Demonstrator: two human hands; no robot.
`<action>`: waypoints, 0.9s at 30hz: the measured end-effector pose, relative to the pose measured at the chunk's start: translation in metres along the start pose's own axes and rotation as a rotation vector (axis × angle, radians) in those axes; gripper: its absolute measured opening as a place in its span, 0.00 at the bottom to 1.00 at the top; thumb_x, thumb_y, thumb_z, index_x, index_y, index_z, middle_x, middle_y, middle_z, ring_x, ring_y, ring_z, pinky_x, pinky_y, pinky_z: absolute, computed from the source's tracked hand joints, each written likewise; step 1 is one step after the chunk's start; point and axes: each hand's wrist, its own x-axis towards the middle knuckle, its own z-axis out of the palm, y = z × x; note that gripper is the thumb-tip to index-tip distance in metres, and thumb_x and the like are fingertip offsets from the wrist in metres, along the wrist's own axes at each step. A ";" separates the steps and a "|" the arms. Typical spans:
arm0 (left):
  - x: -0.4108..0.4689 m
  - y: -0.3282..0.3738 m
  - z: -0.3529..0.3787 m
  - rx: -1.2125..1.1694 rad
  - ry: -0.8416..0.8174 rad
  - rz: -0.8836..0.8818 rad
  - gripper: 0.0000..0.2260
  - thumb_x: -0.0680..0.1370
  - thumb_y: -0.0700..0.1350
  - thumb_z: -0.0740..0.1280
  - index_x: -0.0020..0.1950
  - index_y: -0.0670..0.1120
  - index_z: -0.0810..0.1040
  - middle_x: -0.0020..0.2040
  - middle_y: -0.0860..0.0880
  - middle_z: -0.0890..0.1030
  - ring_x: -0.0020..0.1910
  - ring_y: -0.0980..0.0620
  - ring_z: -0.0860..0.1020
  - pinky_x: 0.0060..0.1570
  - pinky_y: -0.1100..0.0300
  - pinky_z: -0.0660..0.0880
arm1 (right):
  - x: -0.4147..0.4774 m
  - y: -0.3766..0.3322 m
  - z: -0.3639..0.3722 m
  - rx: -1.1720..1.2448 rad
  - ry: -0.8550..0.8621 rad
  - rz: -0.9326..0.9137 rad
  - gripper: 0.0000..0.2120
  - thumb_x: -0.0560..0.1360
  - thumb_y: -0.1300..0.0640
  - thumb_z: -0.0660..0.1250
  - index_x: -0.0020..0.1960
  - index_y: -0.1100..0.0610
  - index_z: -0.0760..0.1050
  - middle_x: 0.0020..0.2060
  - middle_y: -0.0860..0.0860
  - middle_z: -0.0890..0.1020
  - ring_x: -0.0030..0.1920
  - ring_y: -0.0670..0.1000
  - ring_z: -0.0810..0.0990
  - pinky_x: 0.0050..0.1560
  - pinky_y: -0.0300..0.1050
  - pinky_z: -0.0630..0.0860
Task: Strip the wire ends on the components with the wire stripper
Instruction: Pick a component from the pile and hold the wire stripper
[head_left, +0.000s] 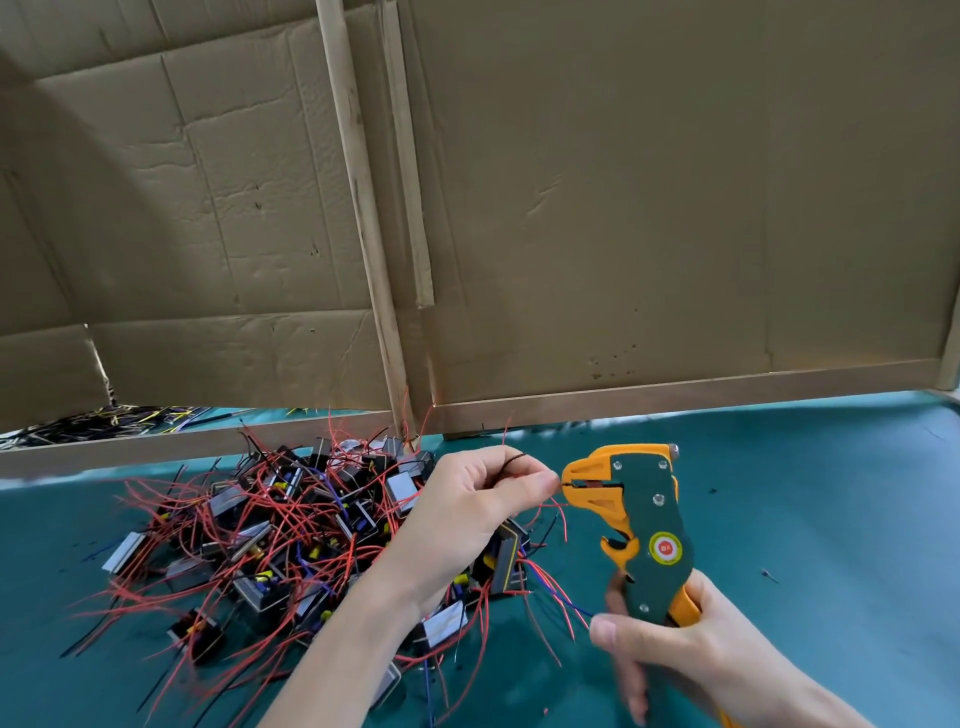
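my left hand (478, 499) pinches the dark wire (514, 459) near its tip to steer it into the wire stripper (649, 519), my right hand (691, 644) curled round its handles.

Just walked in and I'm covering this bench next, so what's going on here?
A person is stripping wire ends. The left hand pinches a dark wire with its end at the mouth of the wire stripper, which the right hand grips by its handles. A tangled pile of components with red leads lies on the green mat.
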 end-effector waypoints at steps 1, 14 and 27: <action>0.000 0.000 0.001 -0.037 -0.009 -0.029 0.03 0.77 0.44 0.69 0.44 0.47 0.78 0.34 0.52 0.73 0.33 0.59 0.71 0.39 0.70 0.69 | 0.002 0.003 0.001 -0.004 0.083 -0.011 0.23 0.57 0.43 0.81 0.24 0.56 0.70 0.19 0.59 0.73 0.19 0.54 0.70 0.27 0.42 0.68; 0.006 -0.017 -0.004 0.117 0.077 0.071 0.10 0.80 0.48 0.61 0.44 0.48 0.79 0.34 0.62 0.77 0.33 0.60 0.72 0.42 0.69 0.72 | 0.004 -0.004 -0.010 0.216 0.022 0.012 0.15 0.57 0.62 0.81 0.40 0.64 0.81 0.38 0.70 0.79 0.38 0.67 0.81 0.41 0.57 0.81; 0.001 -0.011 0.002 0.151 -0.021 0.109 0.08 0.76 0.56 0.64 0.39 0.58 0.81 0.31 0.59 0.78 0.31 0.59 0.73 0.38 0.69 0.70 | -0.001 -0.005 -0.010 0.063 -0.065 0.060 0.15 0.62 0.63 0.79 0.45 0.65 0.78 0.41 0.69 0.82 0.42 0.65 0.83 0.45 0.51 0.80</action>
